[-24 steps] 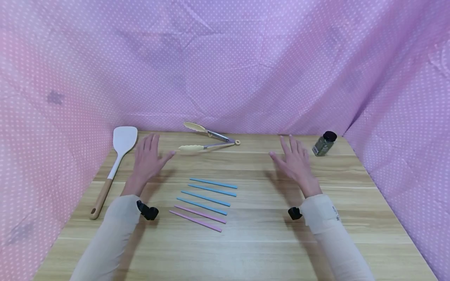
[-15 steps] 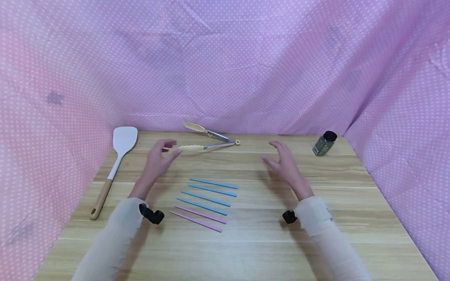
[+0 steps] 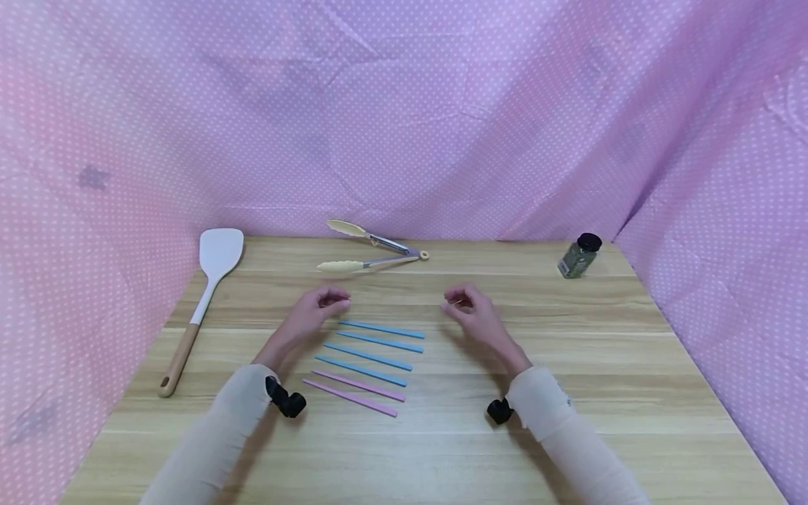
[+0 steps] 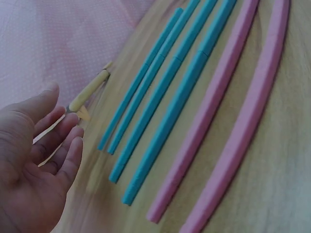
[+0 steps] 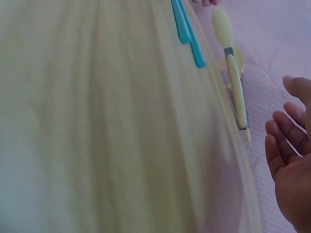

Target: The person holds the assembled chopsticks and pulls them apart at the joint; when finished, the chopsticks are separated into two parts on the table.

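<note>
My left hand (image 3: 311, 314) hovers near the far left ends of the chopsticks, fingers loosely curved with nothing between them. Opposite it, my right hand (image 3: 476, 321) is held over the wood beyond their right ends, also loosely curved and holding nothing. Several blue chopsticks (image 3: 368, 356) and two pink chopsticks (image 3: 350, 398) lie in a slanted row on the table, the pink pair nearest me. In the left wrist view, bare space shows between my fingers (image 4: 57, 141) and the blue sticks. Behind the hands lie spread tongs (image 3: 341, 266) with cream heads.
A white spatula (image 3: 221, 254) with a wooden handle lies along the left table edge. At the back right stands a dark-capped glass jar (image 3: 576, 261). Pink dotted cloth (image 3: 404, 140) encloses the wooden table (image 3: 568, 435) at the back and sides.
Both hands have come inward and closer to me, toward each other. Their fingers went from spread to loosely curved. The things on the table stay where they were.
</note>
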`<state>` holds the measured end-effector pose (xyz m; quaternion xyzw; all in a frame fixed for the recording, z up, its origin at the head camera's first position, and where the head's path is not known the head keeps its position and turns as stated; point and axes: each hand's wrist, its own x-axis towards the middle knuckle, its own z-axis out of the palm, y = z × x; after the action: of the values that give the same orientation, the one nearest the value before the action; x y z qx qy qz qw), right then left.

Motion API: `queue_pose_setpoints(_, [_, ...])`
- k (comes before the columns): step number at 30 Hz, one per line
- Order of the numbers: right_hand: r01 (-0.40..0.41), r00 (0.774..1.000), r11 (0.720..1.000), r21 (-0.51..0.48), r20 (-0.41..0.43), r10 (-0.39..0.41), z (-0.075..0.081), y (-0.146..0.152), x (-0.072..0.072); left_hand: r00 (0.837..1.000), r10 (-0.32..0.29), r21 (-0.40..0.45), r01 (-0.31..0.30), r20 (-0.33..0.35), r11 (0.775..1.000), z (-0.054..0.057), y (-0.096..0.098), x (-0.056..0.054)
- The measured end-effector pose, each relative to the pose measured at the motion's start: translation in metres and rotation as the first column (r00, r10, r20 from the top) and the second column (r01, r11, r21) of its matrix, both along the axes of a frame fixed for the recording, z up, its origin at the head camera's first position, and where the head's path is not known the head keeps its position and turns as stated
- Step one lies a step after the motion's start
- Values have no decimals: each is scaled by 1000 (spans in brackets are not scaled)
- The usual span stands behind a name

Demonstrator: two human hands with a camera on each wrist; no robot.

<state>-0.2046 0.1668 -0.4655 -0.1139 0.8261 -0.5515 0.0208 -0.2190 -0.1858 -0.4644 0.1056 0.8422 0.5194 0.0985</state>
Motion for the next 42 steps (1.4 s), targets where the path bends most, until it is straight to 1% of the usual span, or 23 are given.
queue_pose_setpoints(3, [-31,999,1000,-5,26,31,-4,-7,4,1000,-20,-51,20,-5,999,-3,1,0])
queue_pose_setpoints(7, [-63,998,998,4,27,62,-10,-14,7,999,-49,-110,46,-22,993,-7,1,0])
queue_pose_setpoints(11, [-102,994,995,21,28,101,-13,-21,10,997,-62,-119,57,-38,991,-9,0,0])
queue_pose_setpoints(14, [-131,991,989,64,20,130,-16,-25,12,995,-82,-132,74,-54,988,-10,-1,1])
queue_pose_setpoints(16, [-155,988,983,98,2,156,-18,-28,12,994,-95,-143,85,-61,986,-10,-1,2])
queue_pose_setpoints(19, [-180,982,976,124,-26,185,-21,-30,12,990,-125,-168,112,-67,979,-11,-1,2])
queue_pose_setpoints(22, [-190,979,971,148,-44,198,-22,-31,11,987,-147,-181,132,-68,975,-11,-1,1])
queue_pose_setpoints(24, [-194,978,967,164,-40,203,-23,-32,11,984,-160,-192,143,-76,971,-13,-1,1])
queue_pose_setpoints(29, [-218,972,954,204,-48,232,-25,-32,9,973,-192,-225,160,-126,961,-16,-1,-1])
queue_pose_setpoints(34, [-244,962,937,251,-58,266,-25,-32,10,961,-221,-258,175,-164,950,-16,2,-1])
queue_pose_setpoints(42, [-240,963,914,327,-37,266,-23,-35,11,957,-229,-304,167,-181,938,-18,4,-2])
